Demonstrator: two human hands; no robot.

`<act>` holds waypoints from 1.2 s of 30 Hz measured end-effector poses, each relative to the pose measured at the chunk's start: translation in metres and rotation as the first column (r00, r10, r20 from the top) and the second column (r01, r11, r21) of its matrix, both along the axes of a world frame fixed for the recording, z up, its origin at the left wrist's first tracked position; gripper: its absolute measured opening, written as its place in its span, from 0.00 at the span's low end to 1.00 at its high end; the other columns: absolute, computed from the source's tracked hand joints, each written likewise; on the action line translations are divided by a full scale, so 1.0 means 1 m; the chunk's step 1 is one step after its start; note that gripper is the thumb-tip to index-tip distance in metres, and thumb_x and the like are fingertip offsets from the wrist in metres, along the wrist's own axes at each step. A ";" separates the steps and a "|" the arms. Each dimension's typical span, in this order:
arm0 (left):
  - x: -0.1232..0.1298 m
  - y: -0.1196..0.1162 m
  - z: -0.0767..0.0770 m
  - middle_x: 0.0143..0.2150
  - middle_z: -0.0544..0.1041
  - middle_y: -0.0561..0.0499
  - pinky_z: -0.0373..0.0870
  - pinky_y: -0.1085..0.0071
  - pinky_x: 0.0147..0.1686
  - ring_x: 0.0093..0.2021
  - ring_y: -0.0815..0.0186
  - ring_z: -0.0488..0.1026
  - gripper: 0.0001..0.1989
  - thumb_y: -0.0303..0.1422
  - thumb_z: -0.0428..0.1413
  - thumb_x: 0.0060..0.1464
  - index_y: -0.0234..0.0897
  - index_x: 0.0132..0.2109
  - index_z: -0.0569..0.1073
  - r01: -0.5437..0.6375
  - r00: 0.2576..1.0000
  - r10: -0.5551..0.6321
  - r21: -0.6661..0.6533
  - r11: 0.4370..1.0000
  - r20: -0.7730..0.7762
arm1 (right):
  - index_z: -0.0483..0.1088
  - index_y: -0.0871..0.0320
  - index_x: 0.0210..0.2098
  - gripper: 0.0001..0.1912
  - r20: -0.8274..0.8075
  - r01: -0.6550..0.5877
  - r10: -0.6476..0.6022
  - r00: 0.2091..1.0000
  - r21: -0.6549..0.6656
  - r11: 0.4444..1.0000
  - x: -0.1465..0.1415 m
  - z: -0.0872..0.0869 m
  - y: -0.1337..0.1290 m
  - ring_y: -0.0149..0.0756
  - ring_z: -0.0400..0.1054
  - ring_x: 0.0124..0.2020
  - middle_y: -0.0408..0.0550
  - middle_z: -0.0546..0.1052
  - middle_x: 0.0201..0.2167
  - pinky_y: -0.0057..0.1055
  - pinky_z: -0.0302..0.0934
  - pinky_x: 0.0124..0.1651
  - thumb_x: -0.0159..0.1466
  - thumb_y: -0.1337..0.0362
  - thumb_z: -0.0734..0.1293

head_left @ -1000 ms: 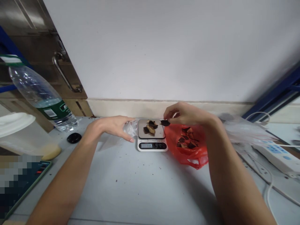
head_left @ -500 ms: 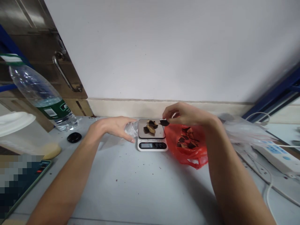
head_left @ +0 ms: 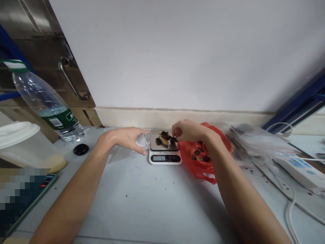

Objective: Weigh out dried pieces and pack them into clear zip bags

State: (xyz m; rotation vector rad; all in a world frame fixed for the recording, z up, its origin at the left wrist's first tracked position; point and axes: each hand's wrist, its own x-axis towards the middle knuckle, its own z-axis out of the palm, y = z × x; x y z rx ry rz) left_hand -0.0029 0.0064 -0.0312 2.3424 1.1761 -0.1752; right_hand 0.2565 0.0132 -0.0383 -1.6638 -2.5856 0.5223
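1. Right hand [head_left: 188,130] and dark piece [head_left: 173,139] sit lower, further left than before.
2. Left hand [head_left: 126,138] spreads wide around a clear bag [head_left: 143,140], beside the scale [head_left: 165,153].
3. Dried pieces [head_left: 164,141] lie on the scale; weighing seems underway.
4. Right hand seems to pinch the dark piece narrowly over the scale's right side; gentle release looks called for.

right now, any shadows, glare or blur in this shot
In the head view, a soft shadow lies on the table beside the right forearm; same head view, pale glare marks the metal door, digits on the scale look soft, the phone is partly pixelated.
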 end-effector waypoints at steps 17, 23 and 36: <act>-0.002 -0.001 -0.002 0.71 0.64 0.43 0.63 0.58 0.60 0.66 0.45 0.65 0.49 0.55 0.62 0.46 0.44 0.71 0.58 -0.074 0.997 0.076 0.048 0.996 -0.024 | 0.76 0.53 0.49 0.21 -0.055 0.138 -0.140 0.989 -0.051 0.989 -0.037 -0.026 0.008 0.42 0.76 0.46 0.49 0.81 0.47 0.28 0.66 0.41 0.55 0.67 0.73; 0.000 0.001 -0.004 0.68 0.69 0.46 0.65 0.61 0.58 0.63 0.47 0.68 0.45 0.53 0.62 0.47 0.46 0.70 0.61 -0.033 0.999 0.033 -0.008 0.999 -0.024 | 0.76 0.54 0.51 0.25 -0.102 0.181 -0.191 0.976 -0.095 0.979 -0.026 -0.027 0.010 0.39 0.77 0.42 0.48 0.82 0.47 0.26 0.67 0.38 0.53 0.68 0.74; 0.008 -0.003 -0.002 0.57 0.78 0.46 0.68 0.65 0.50 0.53 0.52 0.74 0.33 0.47 0.62 0.48 0.40 0.60 0.70 0.009 0.999 -0.009 -0.021 1.000 0.037 | 0.75 0.54 0.51 0.22 -0.209 0.170 -0.212 0.955 -0.202 0.965 -0.017 -0.010 -0.002 0.39 0.77 0.45 0.49 0.79 0.53 0.28 0.69 0.43 0.57 0.65 0.74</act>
